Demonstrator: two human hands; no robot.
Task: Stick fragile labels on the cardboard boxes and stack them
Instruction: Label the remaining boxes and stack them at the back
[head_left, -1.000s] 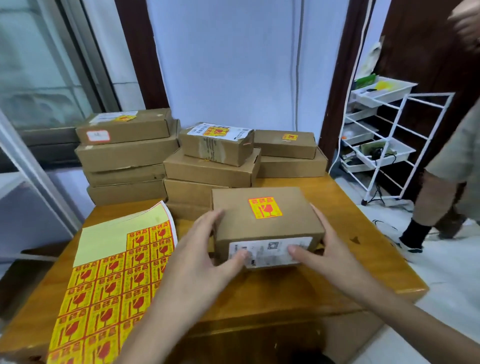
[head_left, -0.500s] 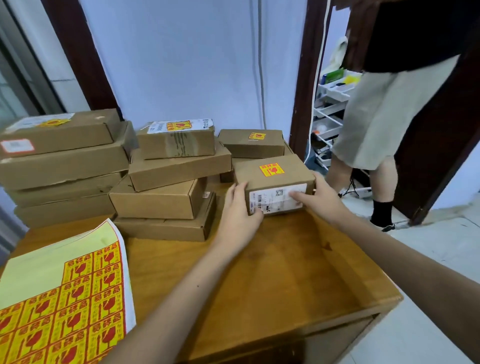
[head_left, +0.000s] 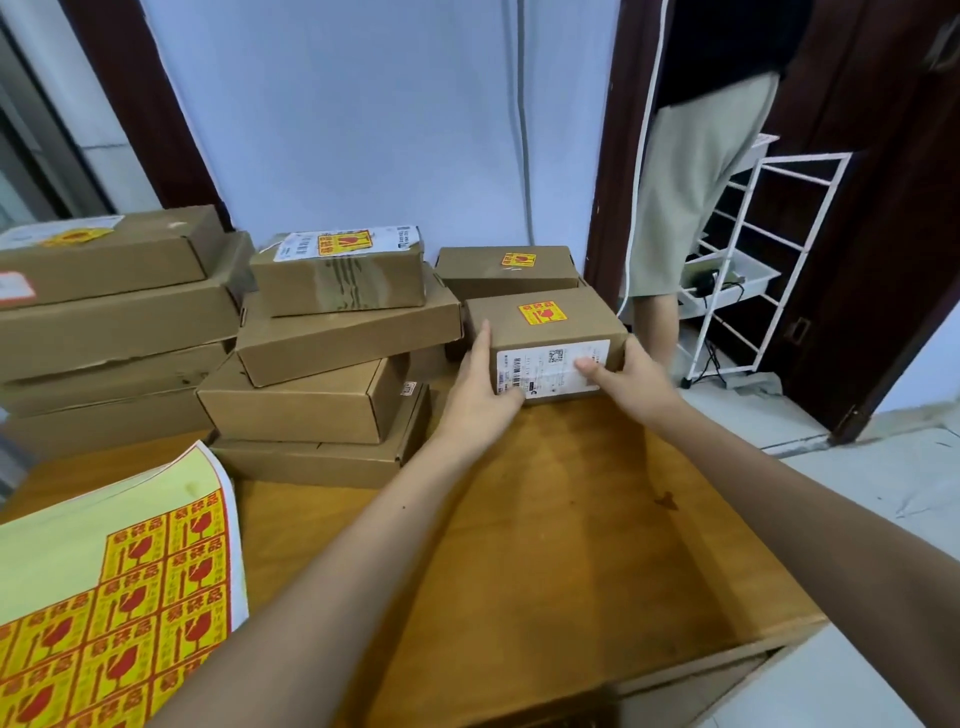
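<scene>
**Labelled box held at the far right of the surface**

At the near left a label sheet (head_left: 119, 587) lies on the wooden surface (head_left: 571, 545), its lower part filled with yellow squares printed with red wine-glass marks and red characters too small to read; its upper part is bare pale yellow backing. Behind it stands the left stack (head_left: 109, 322) of flat cardboard boxes, the top one bearing a yellow sticker and a white slip on its lid and a white-and-red tag on its front. Next comes the middle stack (head_left: 322, 374), boxes lying askew on one another; its top box carries a white shipping slip with a yellow-and-red fragile sticker over it.

The left hand (head_left: 478, 395) grasps the left end of the box (head_left: 545, 338), fingers laid up along its side and thumb at the front bottom edge. On the box's lid sits a fragile label (head_left: 542, 313), yellow with red print; on its front a white slip shows a barcode and a QR code, the text unreadable. The right hand (head_left: 631, 384) grasps the right end, thumb pressed across the white slip. The box sits at the far right part of the surface, just in front of the back box (head_left: 506, 270), which also carries a yellow sticker.

Right of the surface, in a dark doorway, a person (head_left: 696, 182) in pale shorts stands beside a white wire rack (head_left: 748, 270) whose trays hold dark items I cannot make out.
</scene>
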